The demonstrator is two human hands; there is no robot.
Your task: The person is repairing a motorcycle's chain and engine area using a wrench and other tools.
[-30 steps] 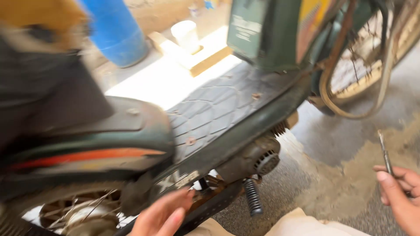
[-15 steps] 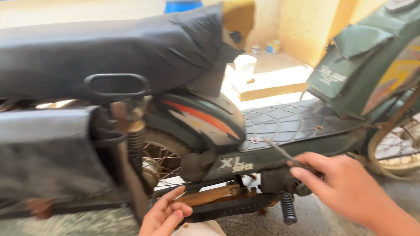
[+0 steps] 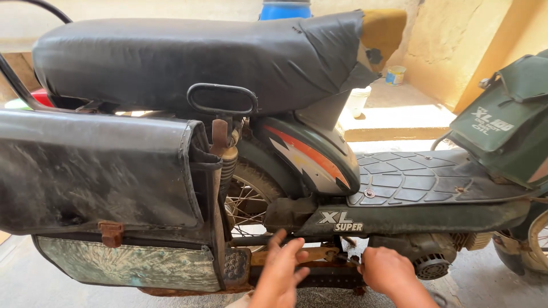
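Note:
A dark green moped (image 3: 319,165) with a torn black seat (image 3: 194,57) stands side-on before me. My left hand (image 3: 281,272) reaches under its body, fingers apart, touching the rusty bar by the rear wheel (image 3: 246,201). My right hand (image 3: 387,275) is closed just left of the engine (image 3: 428,262). It grips a thin metal tool (image 3: 349,259) whose tip points at the lower frame between my hands; most of the tool is hidden in the fist.
A black saddlebag (image 3: 97,171) hangs over the rear left, with a worn patterned panel (image 3: 125,265) beneath it. A ribbed footboard (image 3: 416,179) lies right of the seat. Behind stand a blue barrel (image 3: 285,9), a white bucket (image 3: 357,101) and a small can (image 3: 395,74).
The view has swung left and settled on the moped's rear. My right hand with the tool dropped from beside the footboard to the lower frame. My left hand stayed under the body.

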